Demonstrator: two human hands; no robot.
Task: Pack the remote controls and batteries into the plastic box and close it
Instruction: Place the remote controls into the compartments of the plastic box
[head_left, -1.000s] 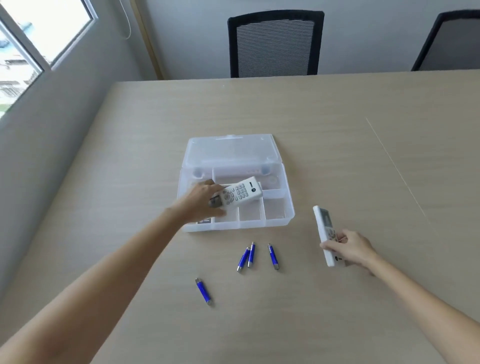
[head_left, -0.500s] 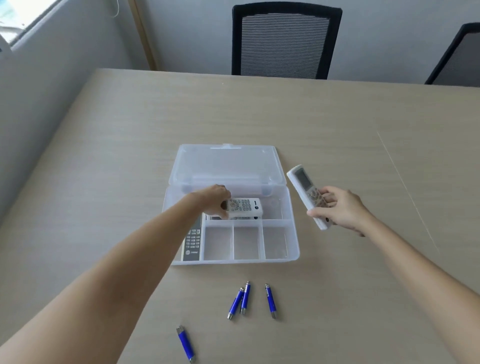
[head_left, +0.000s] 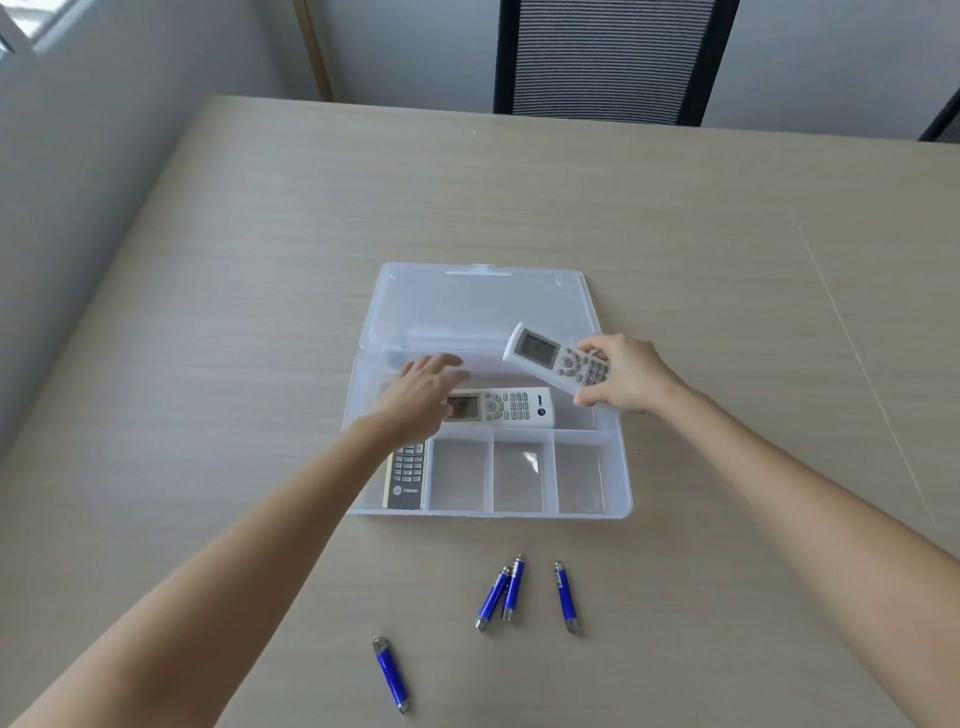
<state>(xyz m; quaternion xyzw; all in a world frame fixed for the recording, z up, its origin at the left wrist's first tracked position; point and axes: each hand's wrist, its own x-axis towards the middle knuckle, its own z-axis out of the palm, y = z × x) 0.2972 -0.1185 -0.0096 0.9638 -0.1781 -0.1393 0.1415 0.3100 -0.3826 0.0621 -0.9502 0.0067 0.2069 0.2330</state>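
Note:
A clear plastic box (head_left: 621, 478) lies open on the table, its lid (head_left: 478, 306) folded back. A white remote (head_left: 511, 406) lies across the box's long rear compartment. A grey remote (head_left: 406, 475) lies in the left front compartment. My left hand (head_left: 423, 397) hovers over the white remote's left end, fingers spread, holding nothing. My right hand (head_left: 626, 382) grips a third white remote (head_left: 558, 359) above the box's right rear part. Several blue batteries lie in front of the box: a touching pair (head_left: 501, 592), one (head_left: 565, 596) to their right, one (head_left: 390, 673) nearer left.
The wooden table (head_left: 727, 249) has a thin seam line running diagonally on the right. A black mesh chair (head_left: 608, 60) stands behind the far edge. A wall with a window is close on the left. The box's three small front compartments (head_left: 517, 475) hold nothing.
My left hand has let go of the white remote, which now lies in the rear compartment. My right hand has carried the third remote leftward to above the box.

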